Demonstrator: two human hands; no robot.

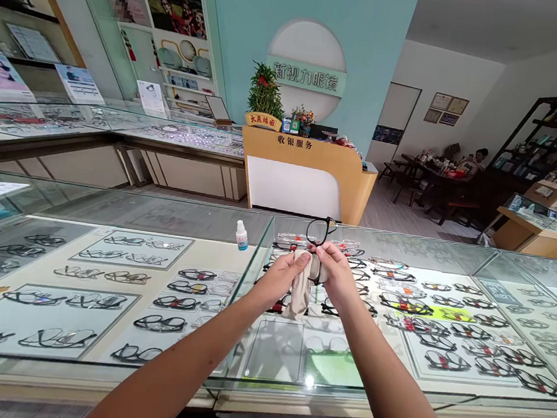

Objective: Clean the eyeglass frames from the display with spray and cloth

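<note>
A pair of black-framed eyeglasses (317,231) is held up over the glass display case, turned so that one lens stands above my fingers. My right hand (336,269) grips the frame near its middle. My left hand (285,273) is closed on a light beige cloth (301,295), which is pressed around the lower lens and hangs down below my thumb. That lower lens is mostly covered by the cloth and my fingers. Beyond my left hand, a small white bottle (242,236) with a blue label stands upright on the glass top.
Many eyeglasses (445,360) lie in rows inside the glass display case (178,385) beneath my arms. Past it stands a wooden counter (292,177) with a plant (265,93). More showcases (186,135) line the left. A person (476,161) sits at a table at the far right.
</note>
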